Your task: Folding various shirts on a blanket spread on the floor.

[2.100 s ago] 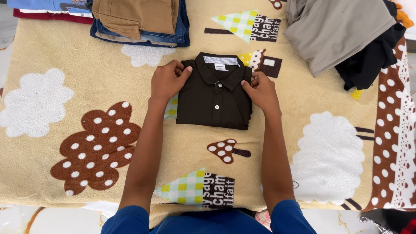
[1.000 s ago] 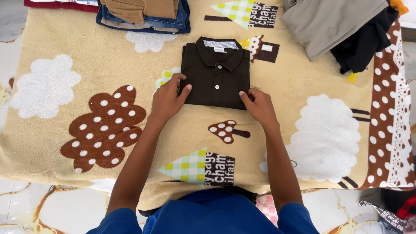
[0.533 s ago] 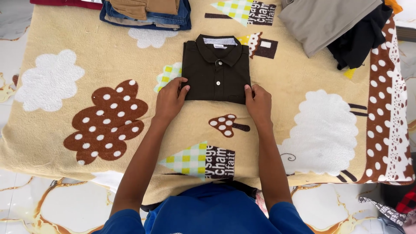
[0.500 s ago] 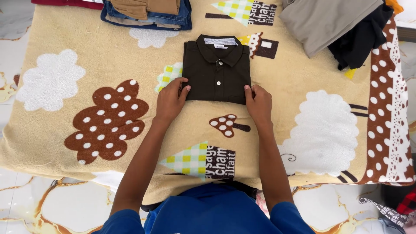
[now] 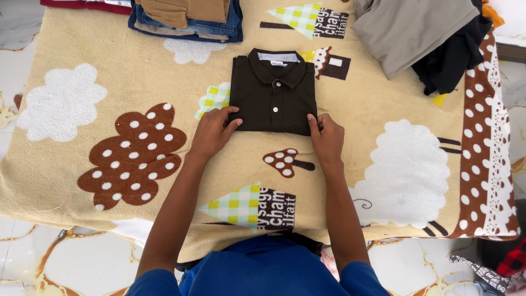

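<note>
Dark brown folded polo shirt (image 5: pixel 274 93) lies near blanket's (image 5: pixel 82 164) far edge, collar away from person, long axis front-to-back. Left hand (image 5: pixel 211 133) pinches near-left corner; right hand (image 5: pixel 327 137) pinches near-right corner, both equally close.

Both arms reaching toward twelve o'clock, forearms converging. Left hand (image 5: pixel 212 133) lying palm down, fingers pointing two o'clock. Right hand (image 5: pixel 327 137) curling, knuckles up.
</note>
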